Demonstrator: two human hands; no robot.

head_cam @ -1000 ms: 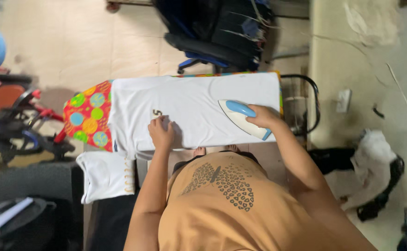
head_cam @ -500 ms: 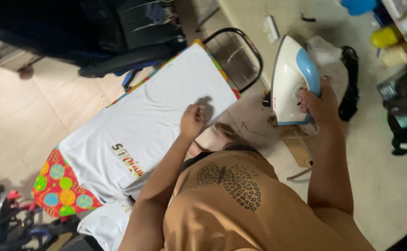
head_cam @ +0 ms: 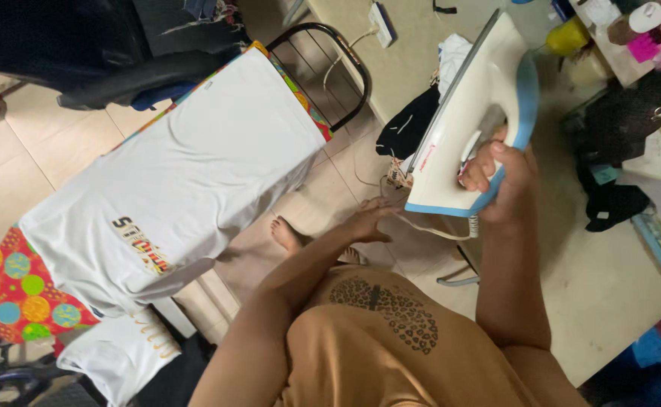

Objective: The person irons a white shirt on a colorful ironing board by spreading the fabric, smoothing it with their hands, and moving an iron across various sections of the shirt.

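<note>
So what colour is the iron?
White with light blue handle and trim, held in the right hand; head view.

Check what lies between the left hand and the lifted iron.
Head view: only the iron's pale cord crosses the gap from the left hand to the iron, with bare tiled floor beneath.

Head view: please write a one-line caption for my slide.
Right hand lifts a white-and-blue iron off the white T-shirt on the ironing board; left hand touches its cord.

One head-worn camera looks steeply down, close over the person's chest, onto the ironing board [head_cam: 13, 279] and floor [head_cam: 617, 279].
</note>
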